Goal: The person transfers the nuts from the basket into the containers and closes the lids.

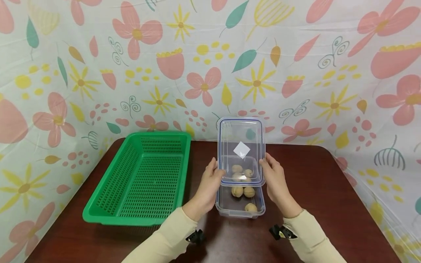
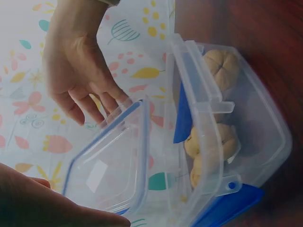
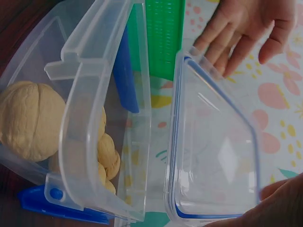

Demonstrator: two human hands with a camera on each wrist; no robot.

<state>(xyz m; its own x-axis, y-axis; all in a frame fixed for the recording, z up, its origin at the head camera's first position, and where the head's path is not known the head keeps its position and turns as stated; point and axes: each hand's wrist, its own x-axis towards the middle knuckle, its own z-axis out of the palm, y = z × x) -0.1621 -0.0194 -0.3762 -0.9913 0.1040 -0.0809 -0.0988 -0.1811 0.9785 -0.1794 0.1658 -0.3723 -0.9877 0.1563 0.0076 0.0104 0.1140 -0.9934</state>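
My left hand [image 1: 207,186] holds the left edge of a clear plastic lid [image 1: 240,133] with a blue seal line and a white diamond-shaped label. On its right edge, my right hand [image 1: 275,182] grips the same lid, thumb on top. The lid is raised above a clear food container [image 1: 227,204] and overlaps its far part. Several walnuts [image 1: 249,192] lie inside the container, some seen through the lid. In the right wrist view a blue side latch [image 3: 61,204] hangs folded out from the container. A gap separates lid [image 3: 215,156] and container rim in both wrist views.
A green plastic basket [image 1: 136,221] with slotted walls stands left of the container on the dark red-brown table [image 1: 306,204]. Behind the table hangs a flower-patterned cloth [image 1: 204,47], which also covers both sides.
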